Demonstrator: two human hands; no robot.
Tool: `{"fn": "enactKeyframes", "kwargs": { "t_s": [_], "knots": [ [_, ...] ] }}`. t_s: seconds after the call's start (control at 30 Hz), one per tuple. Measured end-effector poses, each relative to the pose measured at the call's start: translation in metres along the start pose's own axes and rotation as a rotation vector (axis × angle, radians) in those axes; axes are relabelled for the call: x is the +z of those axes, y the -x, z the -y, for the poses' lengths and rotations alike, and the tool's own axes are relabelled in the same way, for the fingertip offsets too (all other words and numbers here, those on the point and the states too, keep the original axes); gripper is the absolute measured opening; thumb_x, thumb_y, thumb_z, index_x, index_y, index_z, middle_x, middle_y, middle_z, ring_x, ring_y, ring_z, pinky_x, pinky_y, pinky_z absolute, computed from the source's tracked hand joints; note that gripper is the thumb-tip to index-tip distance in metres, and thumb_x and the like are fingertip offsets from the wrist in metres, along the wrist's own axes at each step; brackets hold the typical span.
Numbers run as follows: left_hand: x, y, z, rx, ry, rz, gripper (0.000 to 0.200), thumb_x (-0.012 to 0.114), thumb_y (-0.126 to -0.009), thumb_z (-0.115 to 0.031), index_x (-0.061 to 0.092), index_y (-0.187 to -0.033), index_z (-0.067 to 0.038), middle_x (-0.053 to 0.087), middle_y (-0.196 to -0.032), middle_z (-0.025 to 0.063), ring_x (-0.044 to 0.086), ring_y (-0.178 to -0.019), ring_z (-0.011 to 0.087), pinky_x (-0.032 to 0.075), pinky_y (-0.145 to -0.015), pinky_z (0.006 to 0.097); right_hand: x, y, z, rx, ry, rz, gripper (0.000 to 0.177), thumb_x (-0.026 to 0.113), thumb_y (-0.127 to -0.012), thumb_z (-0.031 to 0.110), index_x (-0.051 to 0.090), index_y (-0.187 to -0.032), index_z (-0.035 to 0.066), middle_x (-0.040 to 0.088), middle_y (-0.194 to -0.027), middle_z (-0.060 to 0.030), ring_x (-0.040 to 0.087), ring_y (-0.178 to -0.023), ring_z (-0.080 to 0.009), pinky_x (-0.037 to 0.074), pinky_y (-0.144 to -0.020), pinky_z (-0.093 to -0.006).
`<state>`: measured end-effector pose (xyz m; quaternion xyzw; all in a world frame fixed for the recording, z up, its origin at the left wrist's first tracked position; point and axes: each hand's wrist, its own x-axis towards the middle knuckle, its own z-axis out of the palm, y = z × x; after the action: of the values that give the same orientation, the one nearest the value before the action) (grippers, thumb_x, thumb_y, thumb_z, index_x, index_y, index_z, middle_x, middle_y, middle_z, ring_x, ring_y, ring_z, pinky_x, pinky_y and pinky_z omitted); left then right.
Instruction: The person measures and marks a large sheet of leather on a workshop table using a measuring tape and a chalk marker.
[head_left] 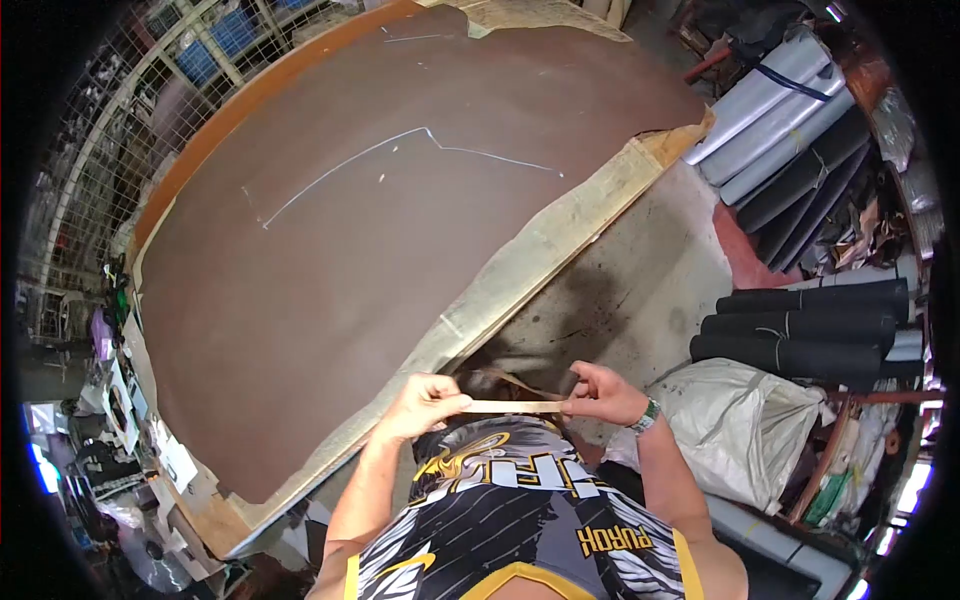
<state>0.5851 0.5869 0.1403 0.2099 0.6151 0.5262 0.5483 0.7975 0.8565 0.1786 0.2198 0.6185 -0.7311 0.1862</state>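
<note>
Close in front of my body, a narrow tan tape-like strip (515, 407) runs straight between my two hands. My left hand (430, 403) pinches one end of it between thumb and fingers, near the table's front edge. At the other end my right hand (603, 397) grips it the same way, out over the floor. Behind the taut stretch, a loose curved length of similar colour shows. Beyond my left hand, a large brown leather hide (330, 300) lies spread over the table. White angled lines (345, 172) are drawn on the hide.
The table's pale wooden edge (530, 262) runs diagonally past my left hand. To the right lie dark rolls (790, 345), silvery rolls (775, 110) and a big white sack (735, 420). Wire mesh (110, 140) stands behind the table. Papers (178, 460) lie at its left end.
</note>
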Motion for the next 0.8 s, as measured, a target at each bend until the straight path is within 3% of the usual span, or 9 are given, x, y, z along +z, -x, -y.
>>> {"fn": "enactKeyframes", "kwargs": {
  "t_s": [0.13,0.27,0.47,0.5,0.57,0.6,0.67,0.73,0.8],
  "knots": [
    [-0.010,-0.017,-0.018,0.171,0.160,-0.194,0.020,0.074,-0.086,-0.017,0.065,-0.074,-0.004,0.059,-0.064,-0.0007,0.051,-0.054,0.0056,0.041,-0.048,0.0239,-0.060,0.029,0.020,-0.044,-0.068,-0.094,0.042,0.074,-0.083,0.003,0.042,-0.111,0.000,0.066,-0.085,-0.0070,0.065,-0.075,-0.0112,0.049,-0.062,-0.0215],
    [-0.056,-0.013,-0.053,0.265,0.214,-0.370,0.029,0.076,-0.083,-0.029,0.061,-0.070,-0.008,0.053,-0.059,-0.0010,0.050,-0.053,0.0084,0.048,-0.053,0.0291,-0.130,0.039,0.041,-0.091,-0.007,-0.113,0.053,0.077,-0.080,-0.001,0.042,-0.119,-0.001,0.062,-0.083,-0.0041,0.059,-0.071,-0.0059,0.045,-0.057,-0.0200],
    [-0.146,-0.005,-0.105,0.494,0.153,-0.797,0.035,0.071,-0.090,-0.030,0.045,-0.076,-0.010,0.046,-0.068,-0.0017,0.045,-0.057,0.0075,0.045,-0.051,0.0251,-0.210,0.071,0.149,-0.282,0.331,-0.299,0.064,0.084,-0.073,0.002,0.045,-0.123,0.000,0.060,-0.083,-0.0002,0.048,-0.063,-0.0019,0.039,-0.055,-0.0192],
    [-0.154,-0.008,-0.128,0.554,0.152,-0.691,0.033,0.068,-0.092,-0.029,0.046,-0.078,-0.010,0.045,-0.070,-0.0016,0.044,-0.059,0.0077,0.042,-0.051,0.0242,-0.228,0.073,0.176,-0.453,0.664,-0.354,0.069,0.087,-0.069,0.006,0.046,-0.125,0.001,0.060,-0.084,0.0004,0.049,-0.064,-0.0033,0.041,-0.057,-0.0205],
    [-0.175,-0.020,-0.173,0.669,0.135,-0.571,0.031,0.065,-0.095,-0.029,0.047,-0.080,-0.010,0.044,-0.073,-0.0012,0.043,-0.062,0.0079,0.039,-0.052,0.0228,-0.249,0.090,0.217,-0.504,0.761,-0.547,0.082,0.092,-0.064,0.015,0.046,-0.131,0.001,0.060,-0.086,0.0004,0.052,-0.069,-0.0065,0.044,-0.063,-0.0229],
    [-0.187,-0.028,-0.192,0.730,0.123,-0.559,0.030,0.063,-0.096,-0.029,0.047,-0.080,-0.010,0.044,-0.075,-0.0010,0.043,-0.064,0.0080,0.038,-0.053,0.0224,-0.256,0.102,0.234,-0.390,0.521,-0.686,0.089,0.093,-0.062,0.020,0.046,-0.135,0.002,0.061,-0.088,0.0000,0.054,-0.072,-0.0082,0.046,-0.066,-0.0240],
    [-0.207,-0.042,-0.238,0.766,0.103,-0.554,0.028,0.060,-0.097,-0.031,0.050,-0.084,-0.008,0.049,-0.081,0.0009,0.051,-0.072,0.0090,0.044,-0.062,0.0210,-0.298,0.126,0.264,-0.681,0.628,-0.778,0.098,0.092,-0.064,0.026,0.040,-0.143,0.002,0.063,-0.091,-0.0018,0.058,-0.078,-0.0109,0.047,-0.072,-0.0231],
    [-0.224,-0.056,-0.274,0.825,0.093,-0.790,0.031,0.059,-0.097,-0.036,0.061,-0.104,-0.006,0.063,-0.094,0.0040,0.060,-0.085,0.0140,0.048,-0.079,0.0289,-0.308,0.143,0.325,-0.837,0.878,-0.923,0.099,0.089,-0.067,0.034,0.038,-0.146,0.003,0.065,-0.100,-0.0049,0.061,-0.089,-0.0127,0.049,-0.079,-0.0237],
    [-0.268,-0.056,-0.299,0.854,0.109,-0.768,0.039,0.048,-0.102,-0.037,0.057,-0.120,-0.004,0.062,-0.117,0.0100,0.058,-0.116,0.0225,0.043,-0.102,0.0379,-0.315,0.164,0.383,-0.857,0.981,-1.016,0.077,0.079,-0.078,0.036,0.042,-0.138,0.003,0.065,-0.100,-0.0062,0.062,-0.088,-0.0139,0.050,-0.079,-0.0261]
  ]
}}
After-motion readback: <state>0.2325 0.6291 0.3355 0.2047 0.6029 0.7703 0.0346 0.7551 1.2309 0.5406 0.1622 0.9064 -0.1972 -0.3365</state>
